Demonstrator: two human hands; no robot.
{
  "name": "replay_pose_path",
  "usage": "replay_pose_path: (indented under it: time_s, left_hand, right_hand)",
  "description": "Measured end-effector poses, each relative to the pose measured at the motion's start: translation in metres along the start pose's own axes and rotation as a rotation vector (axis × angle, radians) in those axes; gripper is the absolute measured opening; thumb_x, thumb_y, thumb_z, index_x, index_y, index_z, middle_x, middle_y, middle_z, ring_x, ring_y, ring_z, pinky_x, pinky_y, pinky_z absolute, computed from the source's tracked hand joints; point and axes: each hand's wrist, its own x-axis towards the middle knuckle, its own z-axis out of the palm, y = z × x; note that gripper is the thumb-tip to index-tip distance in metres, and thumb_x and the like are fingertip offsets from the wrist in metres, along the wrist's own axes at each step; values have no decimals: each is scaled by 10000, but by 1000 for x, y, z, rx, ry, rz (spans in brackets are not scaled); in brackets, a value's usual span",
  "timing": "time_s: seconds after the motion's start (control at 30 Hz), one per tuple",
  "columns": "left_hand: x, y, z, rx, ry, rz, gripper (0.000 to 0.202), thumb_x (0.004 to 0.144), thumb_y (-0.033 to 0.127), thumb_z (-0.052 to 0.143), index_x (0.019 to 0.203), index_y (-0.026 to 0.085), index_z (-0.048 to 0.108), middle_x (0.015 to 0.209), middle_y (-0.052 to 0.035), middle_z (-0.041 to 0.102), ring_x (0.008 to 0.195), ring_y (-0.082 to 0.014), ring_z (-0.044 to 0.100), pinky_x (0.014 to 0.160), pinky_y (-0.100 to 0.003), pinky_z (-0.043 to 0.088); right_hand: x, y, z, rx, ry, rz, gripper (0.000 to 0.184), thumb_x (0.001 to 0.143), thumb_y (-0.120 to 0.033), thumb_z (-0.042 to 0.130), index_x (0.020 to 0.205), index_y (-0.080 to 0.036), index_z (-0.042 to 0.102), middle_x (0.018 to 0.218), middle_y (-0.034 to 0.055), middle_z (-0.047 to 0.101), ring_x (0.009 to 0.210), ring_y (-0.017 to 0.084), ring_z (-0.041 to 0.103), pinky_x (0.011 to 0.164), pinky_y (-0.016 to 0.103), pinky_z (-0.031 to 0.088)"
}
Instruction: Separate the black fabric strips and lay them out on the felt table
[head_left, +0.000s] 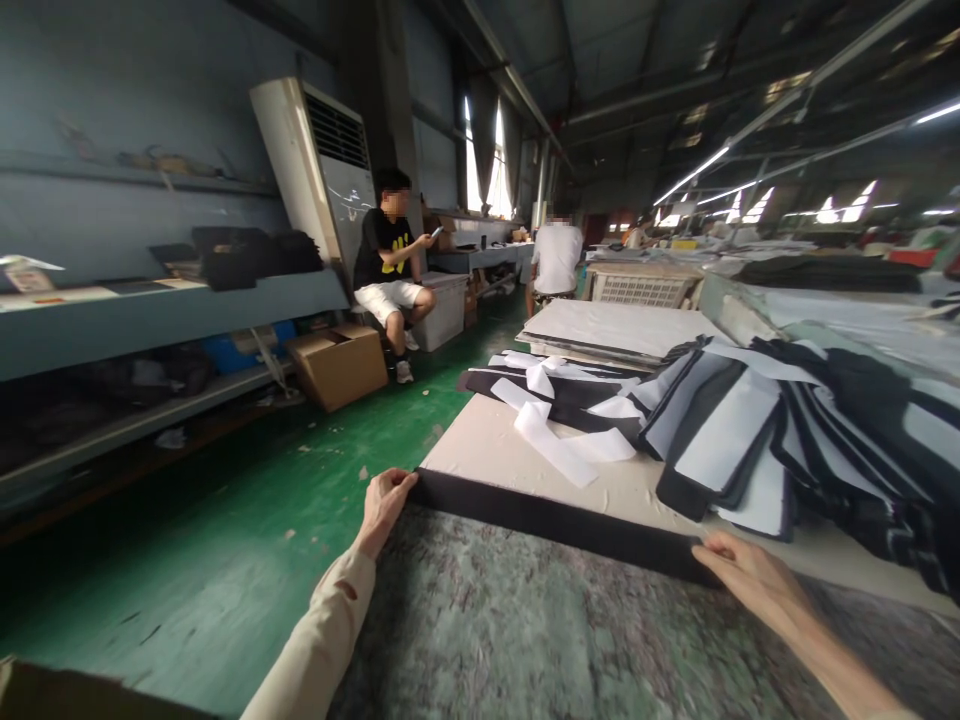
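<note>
A long black fabric strip (559,522) is stretched along the near edge of a pale board (480,440). My left hand (386,505) pinches its left end at the board's corner. At the other end, my right hand (746,570) grips the strip between thumb and fingers. Loose white strips (562,450) lie on the board beyond the black one. To the right, a fanned heap of black and white fabric pieces (727,420) spreads over the board. In front of me the table surface (510,620) is mottled green and grey.
A seated person (390,255) holds a phone on the left, near a cardboard box (337,362) on the green floor. Another person (556,258) in white sits further back. A stack of white sheets (615,328) and a plastic crate (637,287) stand behind the board.
</note>
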Motion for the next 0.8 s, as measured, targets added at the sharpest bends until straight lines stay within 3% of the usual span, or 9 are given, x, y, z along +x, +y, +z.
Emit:
replay_pose_path:
  time_s: [0.13, 0.37, 0.57, 0.8]
  left_hand:
    - [1, 0, 0, 7, -31, -5, 361, 699, 486, 517, 750, 172, 687, 715, -40, 683, 721, -204, 612, 616, -271, 404]
    - [6, -1, -1, 44, -88, -29, 447, 640, 554, 527, 793, 169, 695, 735, -66, 697, 746, -258, 619, 614, -313, 411]
    - [11, -4, 2, 86, -89, -16, 416, 676, 530, 519, 812, 178, 694, 775, -63, 702, 776, -252, 630, 625, -305, 422]
    - [7, -5, 5, 217, -30, 29, 280, 775, 445, 516, 802, 216, 675, 766, -9, 691, 736, -181, 633, 598, -242, 423]
  right_hand:
    - [-6, -9, -6, -3, 21, 32, 276, 767, -461, 436, 665, -226, 538, 622, 5, 607, 661, 218, 581, 602, 296, 366]
    - [-23, -36, -13, -67, 56, 77, 142, 772, -303, 472, 686, -210, 536, 654, 9, 602, 692, 189, 576, 573, 259, 323]
    - [-24, -36, -12, -74, 60, 79, 136, 778, -299, 490, 701, -210, 558, 684, 12, 625, 713, 188, 587, 588, 250, 337]
    - [-13, -31, -11, -128, 20, 39, 177, 796, -319, 511, 683, -206, 585, 683, 38, 649, 717, 223, 609, 610, 276, 381]
